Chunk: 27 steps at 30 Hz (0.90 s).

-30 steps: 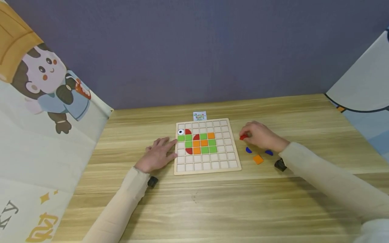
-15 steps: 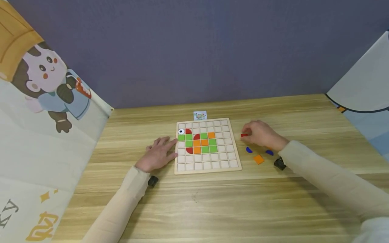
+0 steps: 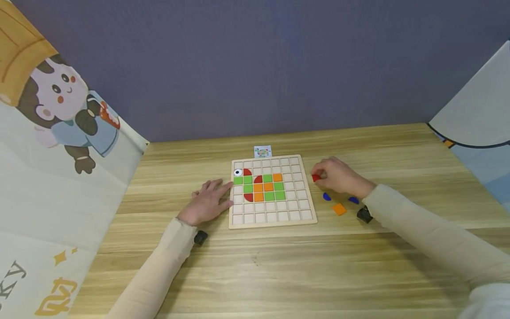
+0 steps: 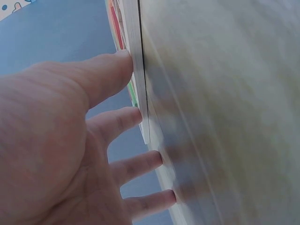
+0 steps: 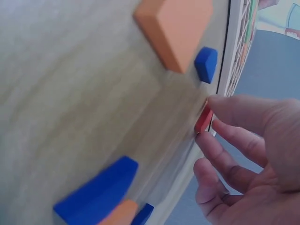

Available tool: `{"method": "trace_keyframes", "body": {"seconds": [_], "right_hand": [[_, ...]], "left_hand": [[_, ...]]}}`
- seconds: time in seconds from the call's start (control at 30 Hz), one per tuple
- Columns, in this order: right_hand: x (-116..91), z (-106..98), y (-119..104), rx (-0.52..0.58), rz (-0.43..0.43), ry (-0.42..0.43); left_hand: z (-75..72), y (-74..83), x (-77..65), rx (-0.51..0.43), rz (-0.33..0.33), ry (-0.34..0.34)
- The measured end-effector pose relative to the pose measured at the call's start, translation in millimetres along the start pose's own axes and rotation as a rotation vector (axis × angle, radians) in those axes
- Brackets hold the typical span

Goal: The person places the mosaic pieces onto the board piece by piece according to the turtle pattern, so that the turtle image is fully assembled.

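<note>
My right hand (image 3: 338, 176) pinches a small red tile (image 3: 316, 177) between thumb and fingers, just off the right edge of a wooden grid board (image 3: 275, 225). In the right wrist view that red tile (image 5: 204, 118) is held edge-on, close over the table. My left hand (image 3: 205, 204) lies with fingers spread, thumb and index fingertip at the board's left edge. Green, orange and red tiles fill part of the grid, with a white eye tile (image 3: 237, 173) at upper left. In the left wrist view the left hand (image 4: 70, 136) holds nothing.
Near the right hand lie a blue half-round tile (image 3: 326, 196), another blue tile (image 3: 353, 200) and an orange square tile (image 3: 339, 209). A small orange piece (image 5: 119, 213) shows at the right wrist view's bottom. Behind the board is a picture card (image 3: 262, 151).
The red tile has been turned in my right hand's fingers, and that hand has shifted slightly left, closer to the board. My left hand has stayed in place.
</note>
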State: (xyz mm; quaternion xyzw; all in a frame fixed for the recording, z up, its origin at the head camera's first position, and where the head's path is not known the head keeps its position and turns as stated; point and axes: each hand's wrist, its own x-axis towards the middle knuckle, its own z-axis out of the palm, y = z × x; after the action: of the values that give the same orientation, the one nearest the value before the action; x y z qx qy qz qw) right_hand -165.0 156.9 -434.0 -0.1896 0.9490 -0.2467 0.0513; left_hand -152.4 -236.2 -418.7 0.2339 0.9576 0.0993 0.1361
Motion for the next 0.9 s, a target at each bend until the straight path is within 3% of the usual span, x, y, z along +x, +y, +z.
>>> {"method": "trace_keyframes", "body": {"seconds": [0.47, 0.9], "right_hand": [[11.0, 0.7, -9.7, 0.037, 0.000, 0.065], [49.1, 13.8, -49.2, 0.074, -0.083, -0.005]], "left_hand": [[-0.2, -0.7, 0.6, -0.002, -0.004, 0.002], [-0.7, 0.6, 0.1, -0.014, 0.003, 0.000]]}}
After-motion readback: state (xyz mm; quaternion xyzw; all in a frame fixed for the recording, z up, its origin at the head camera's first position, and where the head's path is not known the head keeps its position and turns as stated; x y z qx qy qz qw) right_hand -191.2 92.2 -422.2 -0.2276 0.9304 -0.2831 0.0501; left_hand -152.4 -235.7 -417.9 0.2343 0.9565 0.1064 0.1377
